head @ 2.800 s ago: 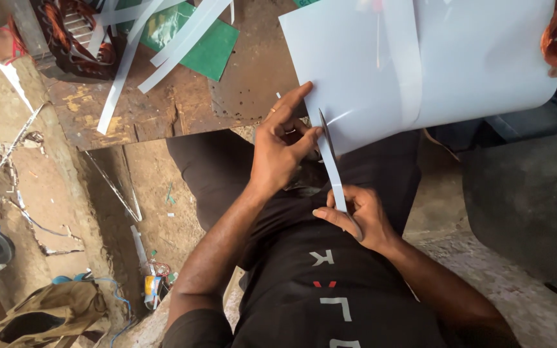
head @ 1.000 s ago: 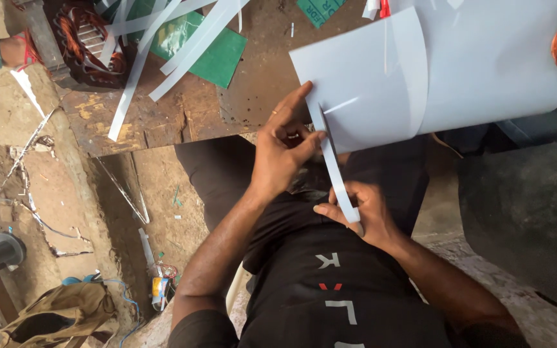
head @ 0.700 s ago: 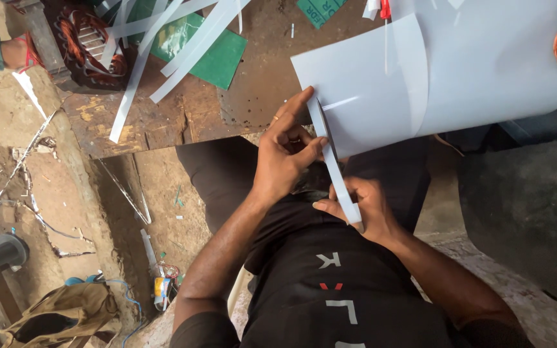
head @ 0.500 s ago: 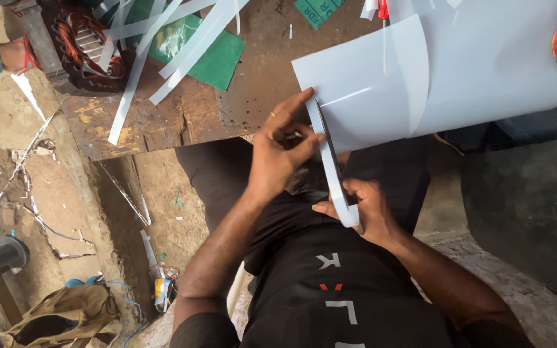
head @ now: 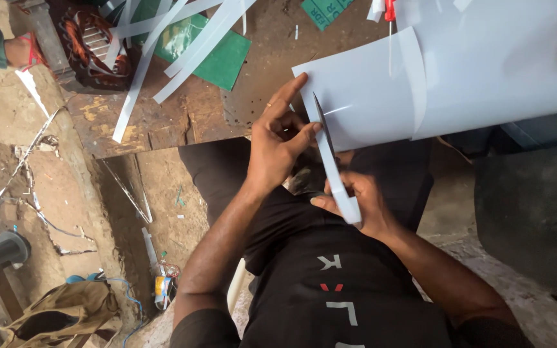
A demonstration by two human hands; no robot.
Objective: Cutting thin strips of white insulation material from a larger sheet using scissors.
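Both hands grip: left hand (head: 278, 151) holds scissors (head: 322, 125) at the white sheet (head: 459, 77), right hand (head: 359, 203) pinches the cut strip (head: 336, 187).

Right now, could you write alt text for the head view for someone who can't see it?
Two hands cut a white sheet at a wooden bench: the left hand works scissors, the right hand holds the cut strip. More strips lie on the bench.

Worn wooden bench (head: 162, 122) w/ white paper strips (head: 136, 84), green sheet (head: 217, 58) (partly covered), motor stator (head: 91, 42).
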